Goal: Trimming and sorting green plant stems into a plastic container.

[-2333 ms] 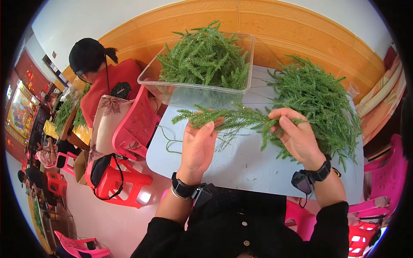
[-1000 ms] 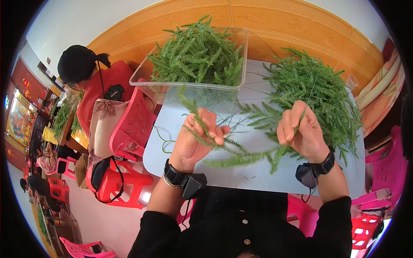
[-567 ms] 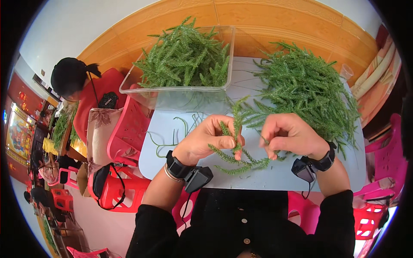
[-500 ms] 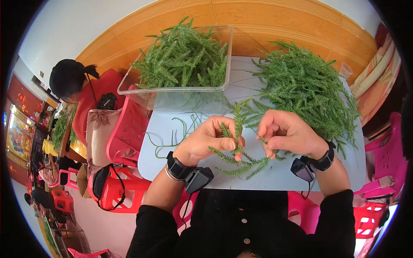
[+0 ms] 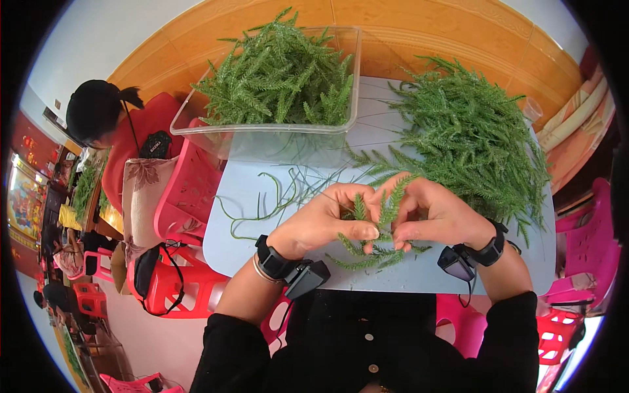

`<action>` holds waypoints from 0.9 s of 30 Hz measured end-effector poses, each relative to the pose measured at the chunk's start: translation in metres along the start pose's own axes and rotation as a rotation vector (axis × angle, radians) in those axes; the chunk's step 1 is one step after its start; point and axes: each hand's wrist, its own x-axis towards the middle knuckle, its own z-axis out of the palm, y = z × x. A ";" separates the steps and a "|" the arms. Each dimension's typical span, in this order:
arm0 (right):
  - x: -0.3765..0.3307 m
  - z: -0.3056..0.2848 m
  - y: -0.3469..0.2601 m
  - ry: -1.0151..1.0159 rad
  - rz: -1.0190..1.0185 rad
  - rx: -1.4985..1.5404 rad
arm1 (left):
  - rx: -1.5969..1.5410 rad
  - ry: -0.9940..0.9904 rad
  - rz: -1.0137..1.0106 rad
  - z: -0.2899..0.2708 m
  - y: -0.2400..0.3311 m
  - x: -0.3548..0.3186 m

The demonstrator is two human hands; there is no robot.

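My left hand [image 5: 331, 219] is closed, thumb and fingers pinching a green needle-leaved sprig [image 5: 391, 204] over the table's near part. Close against it, my right hand [image 5: 436, 213] is closed too, its fingertips on the same greenery. The sprig's tips rise between the hands, and other shoots droop below the fingers near the table's front edge. Where exactly the stems are pinched is hidden by the fingers. Beyond my right hand lies a big heap of similar green sprigs [image 5: 468, 137]. A clear plastic bin [image 5: 262, 136] piled with more sprigs stands at the back left.
Bare stems [image 5: 252, 216] lie on the light blue table [image 5: 219, 252] left of my hands. A pink chair [image 5: 190, 190] touches the left side, with a person [image 5: 98, 114] beyond it. A clear cup [image 5: 532, 108] stands behind the heap; a magenta chair [image 5: 590, 242] is at right.
My right hand has moved left to meet the left hand, and its fingers are now on the sprig. The view has shifted slightly.
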 end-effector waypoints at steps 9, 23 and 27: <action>0.004 -0.001 0.004 -0.069 0.043 0.088 | -0.032 -0.042 0.007 -0.001 -0.004 0.001; 0.005 0.000 0.006 -0.060 0.037 0.225 | -0.051 -0.023 -0.026 0.001 -0.007 0.001; 0.006 -0.003 0.007 0.010 0.057 0.167 | -0.093 0.014 -0.036 0.001 -0.005 0.000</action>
